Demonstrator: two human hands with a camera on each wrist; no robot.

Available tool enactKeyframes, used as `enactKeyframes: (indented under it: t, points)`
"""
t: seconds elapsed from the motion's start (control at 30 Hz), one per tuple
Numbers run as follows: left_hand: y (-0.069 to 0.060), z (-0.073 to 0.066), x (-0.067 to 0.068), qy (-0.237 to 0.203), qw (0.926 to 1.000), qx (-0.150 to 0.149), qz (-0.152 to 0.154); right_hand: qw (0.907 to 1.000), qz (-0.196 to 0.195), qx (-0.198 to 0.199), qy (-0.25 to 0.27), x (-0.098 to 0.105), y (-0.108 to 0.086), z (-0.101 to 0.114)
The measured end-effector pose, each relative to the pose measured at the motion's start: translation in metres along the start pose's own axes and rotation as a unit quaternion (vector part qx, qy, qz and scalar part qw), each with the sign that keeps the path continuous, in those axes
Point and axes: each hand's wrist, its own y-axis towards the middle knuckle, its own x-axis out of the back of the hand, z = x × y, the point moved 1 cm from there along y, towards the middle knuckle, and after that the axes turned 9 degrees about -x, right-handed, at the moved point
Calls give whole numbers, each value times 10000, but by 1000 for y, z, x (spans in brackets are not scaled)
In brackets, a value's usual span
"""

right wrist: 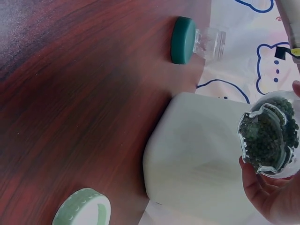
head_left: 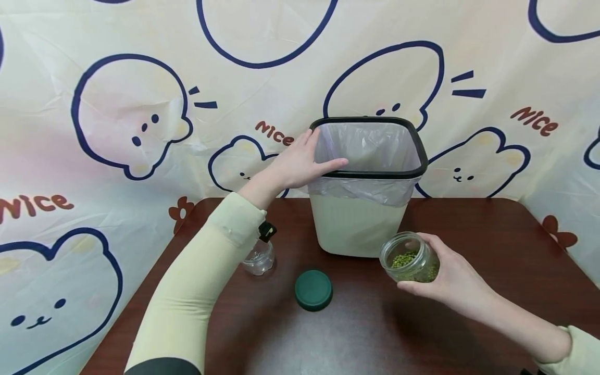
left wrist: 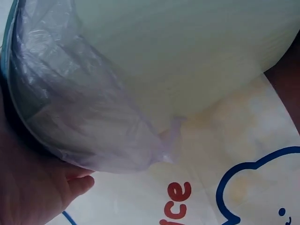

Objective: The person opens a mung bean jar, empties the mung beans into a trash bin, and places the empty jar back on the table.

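Both hands are busy. Left hand (head_left: 297, 164) is up near the middle of the head frame, gripping the black rim (head_left: 370, 175) of a cream bin (head_left: 356, 226) at its left corner. Its thumb pokes out over the front of the rim, spread away from the other fingers, and the left wrist frame shows one bent fingertip on the outer side. Right hand (head_left: 454, 273), right of the middle and lower down, holds a clear jar (head_left: 424, 271). Its fingers and thumb curl round the sides. The jar is open and tips to the left, with small green beans (head_left: 404, 259) inside. It is just in front of the bin's bottom right corner, but I can't tell if they touch.

A thin see-through bag (head_left: 370, 190) lines the bin and folds down over the outside. The bin stands at the back of a dark red-brown table (head_left: 356, 338).

Low in the middle of the head frame, a dark green lid (head_left: 314, 289) lies flat on the table. Left of it, a small clear bottle (head_left: 260, 263) is partly hidden by the pale sleeve (head_left: 197, 291). At the bottom left of the right wrist frame is a round, pale green thing (right wrist: 70, 206), cut off by the edge. Behind everything hangs a white cloth (head_left: 262, 94) with blue bears and red words.
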Motion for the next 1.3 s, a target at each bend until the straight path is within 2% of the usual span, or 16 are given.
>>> enactKeyframes:
  t: [0.37, 0.57, 0.83, 1.1, 1.3]
  points:
    - [0, 2, -6, -79, 9999, -86, -59, 9997, -197, -119, 107, 14, 3, -3]
    - [-1, 2, -7, -64, 9999, -89, -52, 9987, -421, -228, 163, 35, 7, -4]
    - [1, 2, -6, -17, 9999, -116, -110, 9959, -862, -156, 205, 64, 17, -3]
    - [0, 2, -6, -31, 9999, -126, -92, 9939, -1045, -220, 284, 86, 30, 4]
    - [0, 2, -6, -63, 9998, -146, -87, 9899, -1266, 104, 624, 101, 43, 13]
